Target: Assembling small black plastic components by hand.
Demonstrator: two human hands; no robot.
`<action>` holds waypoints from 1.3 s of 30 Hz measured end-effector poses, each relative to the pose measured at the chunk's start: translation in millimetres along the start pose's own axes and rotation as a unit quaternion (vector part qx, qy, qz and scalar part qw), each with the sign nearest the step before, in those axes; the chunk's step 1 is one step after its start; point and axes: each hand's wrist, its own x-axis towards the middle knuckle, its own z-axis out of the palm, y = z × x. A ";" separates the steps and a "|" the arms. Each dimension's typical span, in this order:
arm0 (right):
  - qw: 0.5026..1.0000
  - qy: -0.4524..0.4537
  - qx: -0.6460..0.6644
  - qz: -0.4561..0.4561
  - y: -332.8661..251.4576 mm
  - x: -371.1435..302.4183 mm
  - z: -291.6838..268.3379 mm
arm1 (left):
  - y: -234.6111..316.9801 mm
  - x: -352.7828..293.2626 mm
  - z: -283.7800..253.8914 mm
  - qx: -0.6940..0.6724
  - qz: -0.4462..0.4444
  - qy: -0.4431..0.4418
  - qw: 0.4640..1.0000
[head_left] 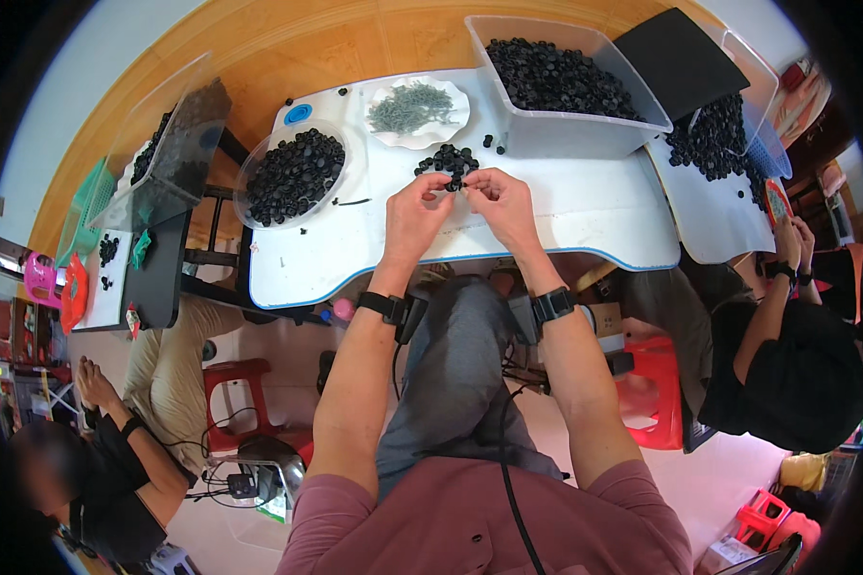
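Observation:
My left hand (414,218) and my right hand (504,209) meet over the white table, thumbs and fingers pinched together. Between the fingertips is a small black part, mostly hidden by them. Right behind the hands lies a loose pile of small black round parts (448,158), close to the fingers. Farther back, a white wavy-rimmed plate (461,103) carries a heap of thin grey-green pieces (410,107). To the left stands a round clear tub (242,182) full of black round parts (297,177).
A large clear bin (575,139) of black parts stands back right; a black sheet (681,62) leans beside it. A blue ring-shaped item (298,114) and a thin dark strip (353,202) lie on the white table (326,251). People sit at both sides, near red stools (235,379).

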 end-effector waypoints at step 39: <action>0.998 -0.040 0.041 0.008 -1.9 1.5 -4.6 | -14.2 2.7 -5.2 -0.203 -0.109 -0.092 0.969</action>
